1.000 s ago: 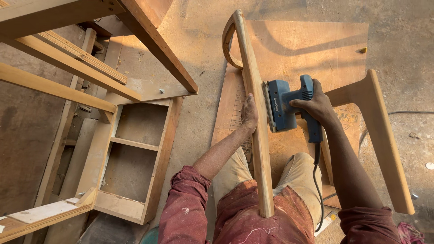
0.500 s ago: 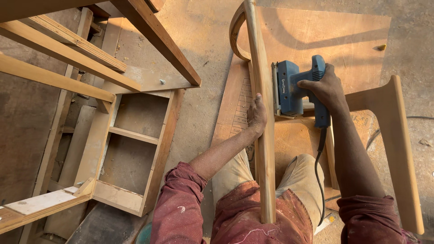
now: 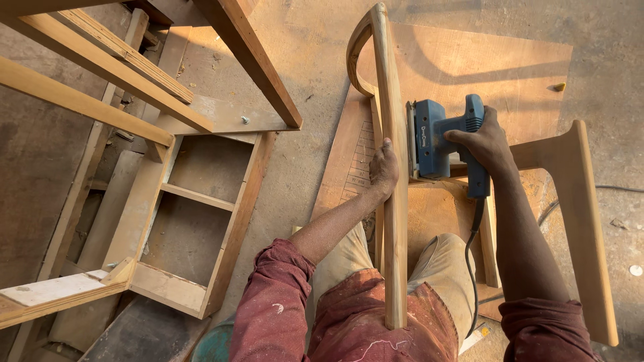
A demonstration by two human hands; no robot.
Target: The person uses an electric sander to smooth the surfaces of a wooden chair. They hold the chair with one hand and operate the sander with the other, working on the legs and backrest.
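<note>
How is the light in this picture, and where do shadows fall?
Head view: warm sunlight from the side; the curved wooden chair frame throws soft arched shadows on the orange plywood sheet. The blue electric sander and both hands are sharp; the concrete floor at left lies in shade.

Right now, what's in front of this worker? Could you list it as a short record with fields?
Place: dusty workshop floor
Left hand: grips the long wooden rail of a chair frame
Right hand: holds a blue electric sander by its handle, pad against the rail's side
Cord: black cable hangs from the sander
Nearby: open wooden shelf box at left
Clothing: red paint-flecked sleeves
</note>
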